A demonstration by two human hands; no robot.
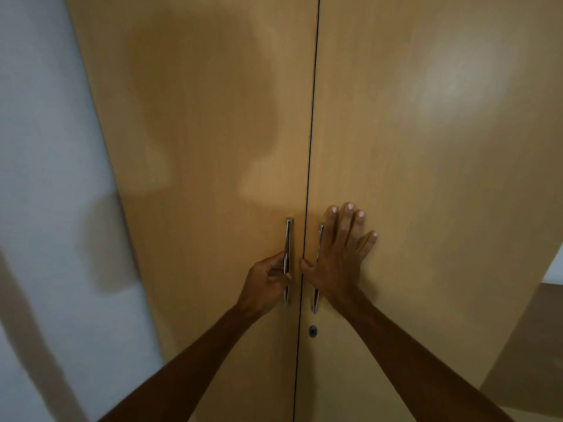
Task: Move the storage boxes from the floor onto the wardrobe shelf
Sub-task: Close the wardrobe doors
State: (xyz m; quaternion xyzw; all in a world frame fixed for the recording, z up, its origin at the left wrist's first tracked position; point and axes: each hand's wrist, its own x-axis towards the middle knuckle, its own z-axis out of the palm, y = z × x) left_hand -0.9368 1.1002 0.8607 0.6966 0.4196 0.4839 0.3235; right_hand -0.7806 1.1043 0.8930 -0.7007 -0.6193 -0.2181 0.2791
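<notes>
A tall wooden wardrobe fills the head view, its left door (207,147) and right door (426,178) both closed along a thin dark seam. My left hand (268,280) grips the left metal handle (288,236) near its lower half. My right hand (338,254) lies flat on the right door with fingers spread, its palm covering much of the right metal handle (315,301) and its thumb at the seam. No storage boxes and no shelf are in view.
A round keyhole (312,331) sits on the right door just below the handles. A pale wall (45,178) borders the wardrobe on the left. A brownish surface (530,345) shows at the lower right edge.
</notes>
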